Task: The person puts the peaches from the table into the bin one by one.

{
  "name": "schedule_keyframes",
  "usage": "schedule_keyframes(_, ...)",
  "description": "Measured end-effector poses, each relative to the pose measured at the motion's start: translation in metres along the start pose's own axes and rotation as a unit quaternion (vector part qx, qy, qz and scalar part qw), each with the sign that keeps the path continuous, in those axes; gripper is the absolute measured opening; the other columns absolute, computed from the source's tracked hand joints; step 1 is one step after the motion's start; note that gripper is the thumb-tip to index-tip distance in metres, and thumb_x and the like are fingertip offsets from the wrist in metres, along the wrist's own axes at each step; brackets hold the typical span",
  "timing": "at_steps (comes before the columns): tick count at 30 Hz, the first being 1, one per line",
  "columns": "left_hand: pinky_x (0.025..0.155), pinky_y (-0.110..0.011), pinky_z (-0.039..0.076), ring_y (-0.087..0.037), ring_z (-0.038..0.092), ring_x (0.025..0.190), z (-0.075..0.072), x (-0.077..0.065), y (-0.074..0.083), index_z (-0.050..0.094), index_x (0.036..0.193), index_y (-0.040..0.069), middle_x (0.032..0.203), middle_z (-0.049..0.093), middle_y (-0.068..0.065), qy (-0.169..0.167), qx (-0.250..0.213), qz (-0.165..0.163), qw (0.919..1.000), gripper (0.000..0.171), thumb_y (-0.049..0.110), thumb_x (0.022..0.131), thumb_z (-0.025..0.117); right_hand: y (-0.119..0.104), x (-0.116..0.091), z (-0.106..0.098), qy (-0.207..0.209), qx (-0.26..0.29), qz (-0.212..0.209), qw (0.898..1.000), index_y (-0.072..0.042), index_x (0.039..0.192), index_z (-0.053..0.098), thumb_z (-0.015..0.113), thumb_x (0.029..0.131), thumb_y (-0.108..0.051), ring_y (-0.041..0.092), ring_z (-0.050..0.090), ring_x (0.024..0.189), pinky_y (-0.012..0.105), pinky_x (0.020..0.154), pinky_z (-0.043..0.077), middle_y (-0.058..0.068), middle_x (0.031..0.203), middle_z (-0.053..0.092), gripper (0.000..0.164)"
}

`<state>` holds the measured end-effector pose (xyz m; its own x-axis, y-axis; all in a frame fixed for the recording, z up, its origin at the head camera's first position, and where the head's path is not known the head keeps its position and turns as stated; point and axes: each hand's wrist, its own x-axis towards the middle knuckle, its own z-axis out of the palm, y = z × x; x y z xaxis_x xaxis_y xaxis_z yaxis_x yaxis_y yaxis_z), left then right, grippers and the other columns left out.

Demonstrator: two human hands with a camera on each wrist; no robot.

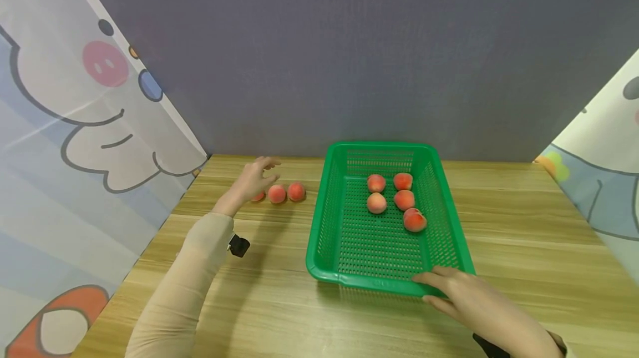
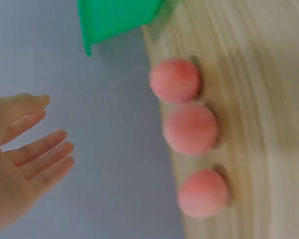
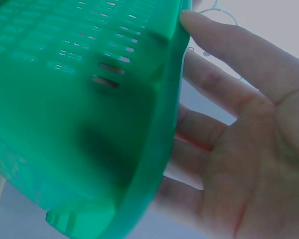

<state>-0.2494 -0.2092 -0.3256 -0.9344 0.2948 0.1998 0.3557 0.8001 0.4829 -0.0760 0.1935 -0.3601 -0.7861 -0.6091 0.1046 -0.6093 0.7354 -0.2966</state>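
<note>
Counted: 8 round, fuzzy, pink-red peaches [image 1: 277, 193] and 1 green, rectangular, perforated plastic basket [image 1: 374, 283]. 3 peaches lie in a row, far left on the pale wooden table [image 1: 279, 302], near my raised left hand [image 1: 252, 180], fingers apart. 5 lie inside the basket; my right hand [image 1: 456, 291] grips its near-right rim.

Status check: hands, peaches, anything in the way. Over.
Left hand empty, near three loose peaches. Right hand gripping basket by near rim. Five peaches inside. Basket's side wall stands between both groups.
</note>
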Motion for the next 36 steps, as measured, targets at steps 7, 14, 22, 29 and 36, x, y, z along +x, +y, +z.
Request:
schedule_keyframes(7, 0.086, -0.049, 0.039, -0.039, 0.046, 0.107, 0.004, -0.005, -0.029, 0.051, 0.116, -0.004, 0.116, 0.050, -0.026, 0.024, -0.002, -0.031, 0.9992, 0.034, 0.009, 0.085, 0.057, 0.001, 0.000, 0.000, 0.003, 0.004, -0.013, 1.000, -0.014, 0.103, 0.064, 0.065, 0.078, -0.024, 0.032, 0.059, 0.086, 0.039, 0.063, 0.050, 0.008, 0.095, 0.061, 0.026)
schedule_keyframes(14, 0.087, -0.049, 0.039, -0.040, 0.045, 0.107, 0.008, -0.009, -0.044, 0.049, 0.118, -0.006, 0.117, 0.047, -0.028, 0.031, -0.003, -0.061, 0.9976, 0.037, 0.008, 0.085, 0.057, 0.000, 0.000, -0.001, 0.001, 0.001, -0.009, 1.000, -0.014, 0.103, 0.064, 0.065, 0.078, -0.024, 0.033, 0.059, 0.087, 0.041, 0.065, 0.050, 0.010, 0.096, 0.061, 0.026)
schedule_keyframes(22, 0.087, -0.051, 0.037, -0.043, 0.041, 0.109, 0.018, -0.012, -0.061, 0.045, 0.121, -0.006, 0.120, 0.039, -0.031, 0.028, -0.007, -0.090, 0.9956, 0.040, 0.004, 0.084, 0.056, 0.001, 0.000, -0.001, -0.003, 0.003, 0.000, 1.000, -0.015, 0.103, 0.064, 0.064, 0.079, -0.025, 0.033, 0.058, 0.089, 0.041, 0.066, 0.050, 0.011, 0.098, 0.061, 0.027)
schedule_keyframes(29, 0.088, -0.052, 0.037, -0.047, 0.036, 0.112, 0.025, -0.013, -0.071, 0.037, 0.127, -0.006, 0.129, 0.027, -0.034, -0.003, -0.010, -0.133, 0.9910, 0.049, 0.005, 0.084, 0.057, 0.000, 0.001, -0.001, -0.008, 0.008, 0.009, 1.000, -0.015, 0.104, 0.063, 0.064, 0.079, -0.025, 0.034, 0.057, 0.091, 0.043, 0.068, 0.049, 0.011, 0.100, 0.060, 0.027)
schedule_keyframes(36, 0.087, -0.053, 0.037, -0.047, 0.040, 0.109, 0.033, -0.013, -0.080, 0.034, 0.128, -0.007, 0.125, 0.030, -0.034, -0.010, -0.003, -0.150, 0.9886, 0.054, 0.008, 0.083, 0.060, 0.001, 0.000, -0.001, -0.017, 0.009, 0.004, 1.000, -0.014, 0.104, 0.063, 0.064, 0.079, -0.026, 0.036, 0.057, 0.090, 0.044, 0.066, 0.049, 0.013, 0.099, 0.060, 0.027)
